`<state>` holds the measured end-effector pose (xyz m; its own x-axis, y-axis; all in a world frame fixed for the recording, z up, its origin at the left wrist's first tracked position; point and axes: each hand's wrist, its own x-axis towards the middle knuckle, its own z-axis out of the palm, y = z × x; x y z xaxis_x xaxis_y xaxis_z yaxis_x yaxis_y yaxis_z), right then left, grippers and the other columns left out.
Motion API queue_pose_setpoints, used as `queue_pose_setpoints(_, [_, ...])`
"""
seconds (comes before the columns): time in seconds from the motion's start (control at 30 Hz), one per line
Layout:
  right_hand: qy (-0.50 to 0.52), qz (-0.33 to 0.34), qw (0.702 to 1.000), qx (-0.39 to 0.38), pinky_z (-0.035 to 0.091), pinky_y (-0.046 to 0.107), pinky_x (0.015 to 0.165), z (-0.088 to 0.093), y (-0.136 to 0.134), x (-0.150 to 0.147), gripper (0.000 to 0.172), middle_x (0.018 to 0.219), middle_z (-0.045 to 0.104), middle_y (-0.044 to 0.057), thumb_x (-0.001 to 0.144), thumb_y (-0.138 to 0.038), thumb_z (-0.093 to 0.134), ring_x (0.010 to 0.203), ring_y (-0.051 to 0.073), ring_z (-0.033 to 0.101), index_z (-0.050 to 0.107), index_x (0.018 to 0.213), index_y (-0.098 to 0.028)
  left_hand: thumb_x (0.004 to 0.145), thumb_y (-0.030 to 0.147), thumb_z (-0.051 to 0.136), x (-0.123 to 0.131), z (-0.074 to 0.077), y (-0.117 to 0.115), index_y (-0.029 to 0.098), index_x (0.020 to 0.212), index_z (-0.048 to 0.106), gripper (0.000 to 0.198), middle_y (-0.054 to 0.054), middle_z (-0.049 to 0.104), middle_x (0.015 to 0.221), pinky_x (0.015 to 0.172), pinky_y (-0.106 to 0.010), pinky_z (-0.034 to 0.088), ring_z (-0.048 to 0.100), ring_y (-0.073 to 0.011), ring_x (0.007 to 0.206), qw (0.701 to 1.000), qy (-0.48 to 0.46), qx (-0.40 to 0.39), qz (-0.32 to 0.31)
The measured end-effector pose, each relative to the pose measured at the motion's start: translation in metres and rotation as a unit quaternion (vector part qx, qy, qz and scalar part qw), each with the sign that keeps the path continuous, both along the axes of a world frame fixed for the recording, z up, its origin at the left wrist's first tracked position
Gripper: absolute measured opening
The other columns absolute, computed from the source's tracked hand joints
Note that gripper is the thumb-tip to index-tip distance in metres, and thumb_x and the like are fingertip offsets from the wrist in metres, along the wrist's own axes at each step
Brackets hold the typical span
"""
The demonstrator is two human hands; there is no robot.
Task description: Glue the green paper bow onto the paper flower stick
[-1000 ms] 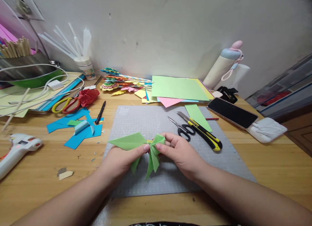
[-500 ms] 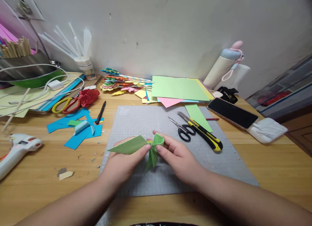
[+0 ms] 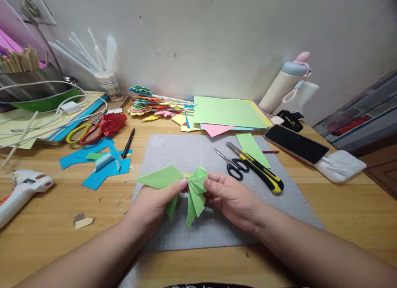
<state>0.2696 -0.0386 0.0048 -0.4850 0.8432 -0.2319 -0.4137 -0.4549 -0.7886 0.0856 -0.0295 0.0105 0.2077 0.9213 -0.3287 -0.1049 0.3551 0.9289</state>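
A folded green paper bow (image 3: 189, 184) is held just above the grey cutting mat (image 3: 186, 151). My left hand (image 3: 155, 203) pinches its left loop near the centre, thumb on top. On the other side my right hand (image 3: 231, 199) pinches the right loop with fingers curled. Two pointed tails hang down between the hands. A small yellow strip shows at the bow's middle.
Black-handled scissors (image 3: 232, 166), a yellow-black utility knife (image 3: 259, 168) and a green paper strip (image 3: 251, 149) lie on the mat's right. A phone (image 3: 296, 143) and bottle (image 3: 285, 83) sit farther right. Blue scraps (image 3: 99, 164), a pen (image 3: 127, 143), a glue gun (image 3: 21, 190) and coloured paper sheets (image 3: 226, 112) lie left and behind.
The bow has been tilted back up toward me, so its tails hang lower and both loops show. My right hand has slid slightly to the right along the right loop.
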Motion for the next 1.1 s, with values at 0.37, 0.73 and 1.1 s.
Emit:
queue_pose_setpoints(0.37, [-0.054,-0.030,0.997,0.040,0.040,0.031,0.080,-0.0017,-0.0025,-0.0010,0.023,0.077,0.068,0.003,0.086,-0.037,0.061,0.074,0.015,0.059,0.073,0.088,-0.018,0.066,0.043,0.075,0.0048,0.0055,-0.0030,0.019,0.075,0.071,0.026,-0.006,0.072,0.091,0.088,-0.039,0.044,0.063,-0.0255,0.090,0.999,0.040,0.002,0.019])
queue_pose_setpoints(0.73, [-0.135,-0.114,0.983,0.059,0.043,0.030,0.074,0.0020,0.0001,0.0013,0.021,0.076,0.065,0.002,0.080,-0.038,0.067,0.072,0.014,0.057,0.069,0.083,-0.018,0.067,0.043,0.075,0.0042,0.0073,-0.0020,0.019,0.087,0.071,0.031,-0.007,0.072,0.102,0.088,-0.039,0.044,0.062,-0.0280,0.099,0.999,0.048,-0.004,0.018])
queue_pose_setpoints(1.1, [-0.185,-0.074,0.976,0.089,0.040,0.028,0.064,0.0055,0.0009,0.0009,0.027,0.067,0.057,-0.001,0.078,-0.043,0.066,0.064,0.013,0.051,0.063,0.072,-0.017,0.067,0.043,0.075,0.0035,0.0060,-0.0009,0.021,0.080,0.068,0.027,-0.005,0.070,0.093,0.084,-0.036,0.044,0.061,-0.0250,0.089,0.998,0.047,0.013,0.037])
